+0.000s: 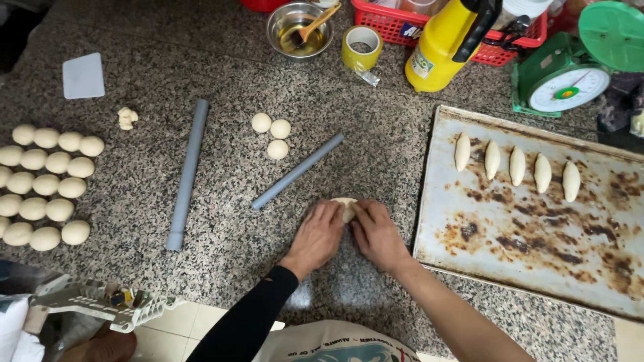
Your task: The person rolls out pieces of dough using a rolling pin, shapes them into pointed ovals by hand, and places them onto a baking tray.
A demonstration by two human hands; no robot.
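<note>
Leftmost, rows of round dough balls (45,188) are lying on the speckled granite counter (221,255), with a white plastic scraper (83,76) above them and a small scrap of dough (127,118) to their right. Next, a long grey pipe (186,174) is lying nearly upright in the view. Three loose dough balls (271,134) are sitting just beyond it, beside a shorter grey pipe (297,171) lying at a slant. Farther back, a steel bowl (299,28) is holding a wooden spoon, a roll of yellow tape (361,47) is standing near it, and a yellow bottle (443,43) is leaning against a red basket (389,23). At centre, the left hand (319,231) and right hand (376,233) are pressing together around a piece of dough (346,205), fingers curled on it against the counter. Rightward, a worn baking tray (523,255) is carrying five shaped dough pieces (516,165) in a row, with a green kitchen scale (567,70) standing behind it.
</note>
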